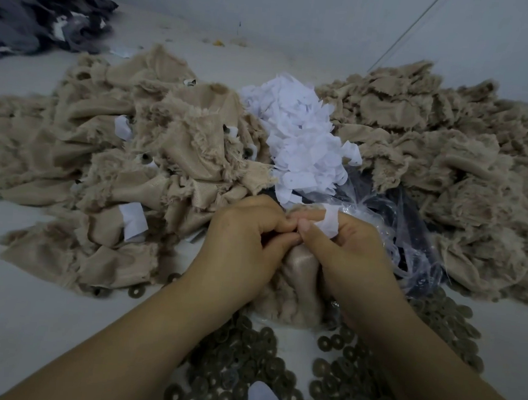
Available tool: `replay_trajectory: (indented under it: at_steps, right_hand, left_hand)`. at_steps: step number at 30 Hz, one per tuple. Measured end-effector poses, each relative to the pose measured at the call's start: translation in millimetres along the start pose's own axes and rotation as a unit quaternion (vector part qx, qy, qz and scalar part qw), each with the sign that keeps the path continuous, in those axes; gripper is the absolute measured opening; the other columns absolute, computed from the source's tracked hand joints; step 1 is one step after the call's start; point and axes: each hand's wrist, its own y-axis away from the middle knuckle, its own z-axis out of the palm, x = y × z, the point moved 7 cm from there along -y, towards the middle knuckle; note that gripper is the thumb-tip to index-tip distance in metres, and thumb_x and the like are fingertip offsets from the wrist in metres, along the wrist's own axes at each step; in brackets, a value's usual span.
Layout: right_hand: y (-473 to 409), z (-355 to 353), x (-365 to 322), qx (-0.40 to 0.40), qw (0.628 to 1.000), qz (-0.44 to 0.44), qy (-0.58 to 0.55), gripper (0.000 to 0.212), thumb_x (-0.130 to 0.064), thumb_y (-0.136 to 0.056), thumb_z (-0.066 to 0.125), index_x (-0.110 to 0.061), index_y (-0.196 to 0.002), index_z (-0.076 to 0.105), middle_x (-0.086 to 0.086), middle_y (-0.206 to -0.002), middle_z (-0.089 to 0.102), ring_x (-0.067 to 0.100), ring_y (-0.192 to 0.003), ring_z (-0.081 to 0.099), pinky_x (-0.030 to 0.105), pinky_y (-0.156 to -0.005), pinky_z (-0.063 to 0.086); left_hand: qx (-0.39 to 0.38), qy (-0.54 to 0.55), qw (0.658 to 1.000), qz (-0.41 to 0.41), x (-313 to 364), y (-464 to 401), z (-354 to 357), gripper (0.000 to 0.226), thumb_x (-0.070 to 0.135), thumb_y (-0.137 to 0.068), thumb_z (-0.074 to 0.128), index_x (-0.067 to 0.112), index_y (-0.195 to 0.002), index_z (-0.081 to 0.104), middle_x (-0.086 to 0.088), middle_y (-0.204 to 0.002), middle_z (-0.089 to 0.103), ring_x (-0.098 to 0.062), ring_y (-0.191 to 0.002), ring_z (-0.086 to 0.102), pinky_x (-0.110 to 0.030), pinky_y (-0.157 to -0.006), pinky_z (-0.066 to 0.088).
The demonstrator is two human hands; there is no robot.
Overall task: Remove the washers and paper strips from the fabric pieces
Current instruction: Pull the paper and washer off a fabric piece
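Far left and up from the paper heap: dark grey cloth pile. Left of the paper heap: tan fabric pile, frayed, with white strips and a few washers tucked in. Below the paper heap: left hand, fingers curled, pinching a tan fabric piece at its top. Beside it, touching: right hand, thumb and fingers clenched on the same fabric piece, a white paper strip over the fingers. Beneath both forearms: loose washers spread on the table. Lower right of the paper heap: clear plastic bag. Right of the paper heap: second fabric pile.
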Motion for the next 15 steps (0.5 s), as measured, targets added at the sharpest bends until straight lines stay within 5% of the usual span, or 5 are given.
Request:
replay_trajectory:
  at_steps: [15]
  right_hand:
    - [3.5,1.8,3.8,-0.008,1.000,-0.003,-0.029,0.024,0.003,-0.097,0.055,-0.012,-0.099,0.074,0.007,-0.096,0.077,0.015,-0.095,0.073,0.027,-0.087,0.059]
  left_hand:
    - [-0.019,0.010,1.000,-0.004,-5.2,2.0,7.0,0.013,0.014,-0.078,0.072,0.002,-0.076,0.077,-0.005,-0.073,0.071,-0.013,-0.070,0.065,-0.027,-0.068,0.052]
